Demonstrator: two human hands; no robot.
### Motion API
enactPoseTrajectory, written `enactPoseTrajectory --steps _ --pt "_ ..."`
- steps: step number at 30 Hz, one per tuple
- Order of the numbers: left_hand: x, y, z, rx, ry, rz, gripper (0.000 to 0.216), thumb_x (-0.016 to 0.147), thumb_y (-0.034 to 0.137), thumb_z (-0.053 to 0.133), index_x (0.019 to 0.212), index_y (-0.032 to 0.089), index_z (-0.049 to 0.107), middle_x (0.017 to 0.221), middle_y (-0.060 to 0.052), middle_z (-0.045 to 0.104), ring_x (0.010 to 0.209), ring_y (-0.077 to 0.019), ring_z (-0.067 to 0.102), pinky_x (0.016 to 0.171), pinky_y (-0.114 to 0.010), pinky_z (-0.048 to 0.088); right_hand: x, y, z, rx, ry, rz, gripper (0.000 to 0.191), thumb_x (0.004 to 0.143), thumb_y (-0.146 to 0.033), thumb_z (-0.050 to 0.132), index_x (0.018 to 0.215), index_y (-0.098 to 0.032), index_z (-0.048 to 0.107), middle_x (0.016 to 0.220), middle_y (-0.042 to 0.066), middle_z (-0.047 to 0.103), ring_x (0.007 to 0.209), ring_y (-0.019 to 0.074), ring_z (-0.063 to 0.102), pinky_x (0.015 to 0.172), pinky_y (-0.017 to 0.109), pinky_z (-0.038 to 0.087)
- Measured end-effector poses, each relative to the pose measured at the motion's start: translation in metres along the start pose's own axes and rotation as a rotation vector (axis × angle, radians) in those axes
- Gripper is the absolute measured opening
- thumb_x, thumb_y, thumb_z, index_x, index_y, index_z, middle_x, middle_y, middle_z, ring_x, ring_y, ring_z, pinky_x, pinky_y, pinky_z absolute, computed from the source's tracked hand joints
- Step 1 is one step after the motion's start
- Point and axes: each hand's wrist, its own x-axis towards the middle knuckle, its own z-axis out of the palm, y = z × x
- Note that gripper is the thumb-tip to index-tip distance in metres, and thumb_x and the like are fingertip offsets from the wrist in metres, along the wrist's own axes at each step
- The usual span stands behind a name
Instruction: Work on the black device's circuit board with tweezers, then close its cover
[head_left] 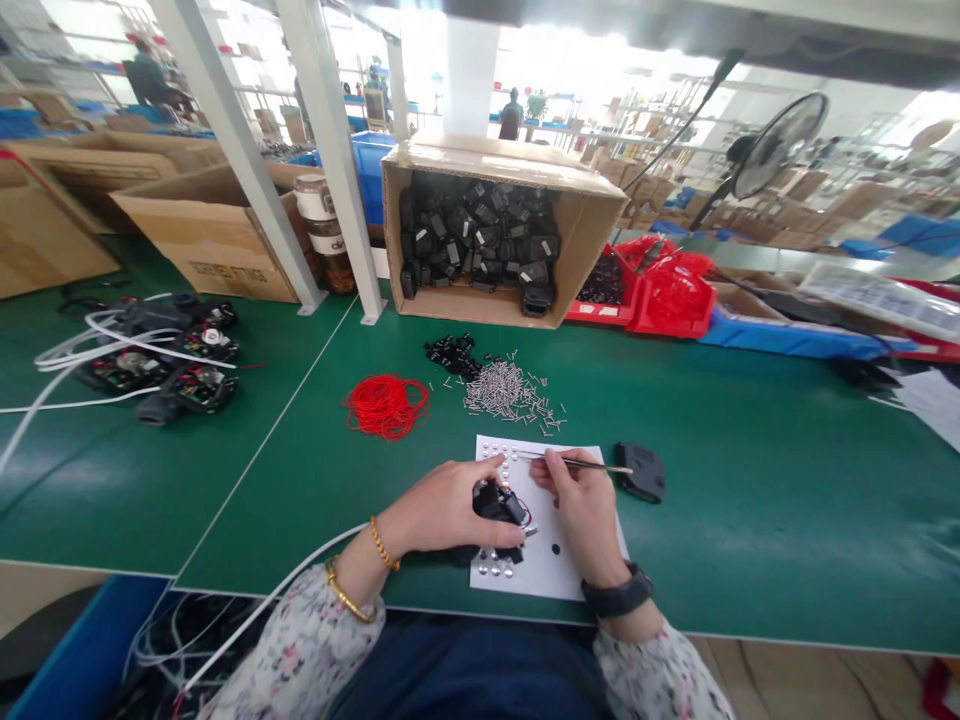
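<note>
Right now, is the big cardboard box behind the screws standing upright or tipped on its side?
Tipped on its side: the cardboard box has its opening facing the person, and the black parts inside are visible from the front.

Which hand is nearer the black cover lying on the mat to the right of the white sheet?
Right. The right hand holds tweezers whose tip nearly reaches the black cover. The left hand is farther off, across the white sheet, holding a small black part.

Green table (750, 520), red wire coil (386, 406)
</note>
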Motion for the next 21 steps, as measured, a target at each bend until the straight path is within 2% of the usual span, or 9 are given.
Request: enactPoseTrajectory --steps 5,12,15,18,21 --pt "-0.001 0.001 -0.001 -0.015 -0.006 0.009 0.078 0.066 0.052 0.071 0.132 0.019 0.049 0.113 -0.012 0.067 0.098 -0.0304 0.063 0.083 -0.04 0.048 0.001 0.0 -0.001 0.013 -0.016 0.017 0.042 0.075 -0.056 0.067 0.078 -0.015 0.058 0.069 0.009 0.071 0.062 0.0216 0.069 0.06 0.032 0.057" --pt "-0.002 0.0 -0.002 -0.055 -0.001 0.004 0.067 0.066 0.046 0.073 0.125 0.02 0.055 0.128 -0.013 0.059 0.106 -0.0322 0.059 0.089 -0.044 0.046 0.0 -0.001 -0.002 0.034 -0.019 0.019 0.04 0.076 -0.053 0.068 0.08 -0.015 0.059 0.069 0.008 0.071 0.063 0.0209 0.069 0.061 0.032 0.056" --pt "-0.006 0.002 -0.003 -0.087 0.002 0.02 0.055 0.066 0.042 0.074 0.115 0.021 0.06 0.121 -0.009 0.063 0.094 -0.0268 0.063 0.083 -0.039 0.049 -0.001 -0.002 0.0 0.068 -0.003 0.021 0.039 0.075 -0.051 0.07 0.085 -0.016 0.057 0.068 0.006 0.071 0.062 0.0207 0.069 0.06 0.031 0.057" --pt "-0.017 0.007 -0.005 -0.042 0.118 -0.001 0.054 0.061 0.037 0.078 0.11 0.023 0.059 0.103 -0.004 0.066 0.089 -0.0251 0.061 0.081 -0.039 0.049 -0.002 -0.003 0.0 0.123 0.007 0.021 0.038 0.073 -0.049 0.072 0.083 -0.017 0.055 0.066 0.005 0.071 0.061 0.0203 0.069 0.058 0.03 0.057" --pt "-0.031 0.009 -0.006 0.006 0.327 -0.012 0.063 0.058 0.035 0.082 0.114 0.026 0.054 0.111 -0.005 0.063 0.106 -0.0297 0.055 0.099 -0.051 0.038 -0.003 -0.001 -0.002 0.196 -0.003 0.028 0.038 0.072 -0.047 0.074 0.082 -0.016 0.056 0.069 0.007 0.072 0.062 0.0203 0.07 0.057 0.028 0.057"
